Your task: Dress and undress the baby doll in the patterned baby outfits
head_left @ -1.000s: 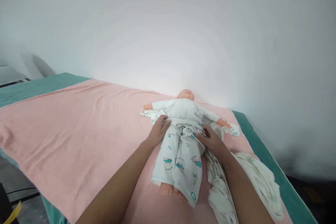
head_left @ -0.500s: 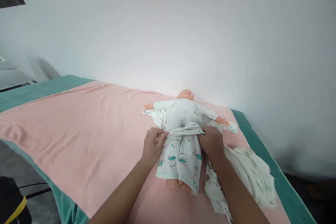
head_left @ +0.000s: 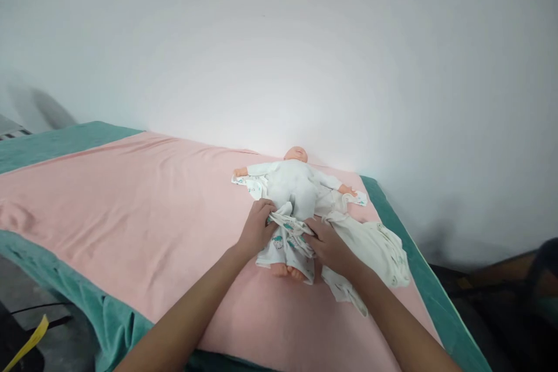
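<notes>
A baby doll (head_left: 291,183) in a white long-sleeved top lies on its back, head toward the wall and arms spread. White printed pants (head_left: 279,247) cover its legs, with the waistband bunched at the thighs and the bare feet showing below. My left hand (head_left: 258,226) is closed on the bunched fabric at the left side. On the right side, my right hand (head_left: 326,244) pinches the same fabric. An opened printed garment (head_left: 256,187) lies under the doll's arms and back.
More white cloth (head_left: 370,244) lies crumpled right of the doll. A pink sheet (head_left: 131,215) lies over a green cover (head_left: 392,209), against a white wall (head_left: 279,58). A yellow strip (head_left: 30,343) shows at the lower left.
The pants' waistband has gone from stretched fairly straight to bunched lower on the legs, and the hem has risen nearer the feet. My right hand has moved down and inward. The view has shifted.
</notes>
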The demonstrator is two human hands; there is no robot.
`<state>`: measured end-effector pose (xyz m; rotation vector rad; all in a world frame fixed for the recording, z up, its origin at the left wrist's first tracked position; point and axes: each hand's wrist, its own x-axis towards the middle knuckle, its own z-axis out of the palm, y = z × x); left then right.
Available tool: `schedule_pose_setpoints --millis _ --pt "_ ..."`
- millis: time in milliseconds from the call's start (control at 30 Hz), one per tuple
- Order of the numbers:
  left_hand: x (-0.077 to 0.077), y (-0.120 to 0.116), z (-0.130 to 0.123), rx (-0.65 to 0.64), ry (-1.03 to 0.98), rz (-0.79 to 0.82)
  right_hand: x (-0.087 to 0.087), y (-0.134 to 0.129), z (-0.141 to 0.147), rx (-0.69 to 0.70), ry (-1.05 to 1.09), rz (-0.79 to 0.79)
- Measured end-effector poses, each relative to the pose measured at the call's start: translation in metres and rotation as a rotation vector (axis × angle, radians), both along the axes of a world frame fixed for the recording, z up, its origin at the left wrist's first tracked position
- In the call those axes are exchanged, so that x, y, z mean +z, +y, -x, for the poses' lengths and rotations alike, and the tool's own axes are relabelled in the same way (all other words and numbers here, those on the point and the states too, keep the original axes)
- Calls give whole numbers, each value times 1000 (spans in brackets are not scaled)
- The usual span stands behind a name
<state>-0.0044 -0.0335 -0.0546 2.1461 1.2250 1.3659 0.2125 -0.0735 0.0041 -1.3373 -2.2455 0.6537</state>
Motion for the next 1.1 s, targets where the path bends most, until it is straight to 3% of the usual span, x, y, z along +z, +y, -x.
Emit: schedule_pose_setpoints --millis 167,333,467,633,733,933,1100 --pt "2 -23 7 8 10 128 19 -38 6 68 -121 61" --pt "8 -62 7 -10 -65 323 18 -55 21 -19 -302 3" --pt "23 -86 9 -66 -211 469 22 -60 34 -52 -337 -32" --pt "46 -98 22 -146 -400 662 31 -61 47 -214 -419 110" --pt "60 -103 34 -250 -487 762 37 -63 51 -218 -394 165" --pt "99 -111 58 -506 -206 1002 70 -74 44 -49 -301 337" --pt "142 -107 76 -566 154 920 121 -78 36 146 -338 374"
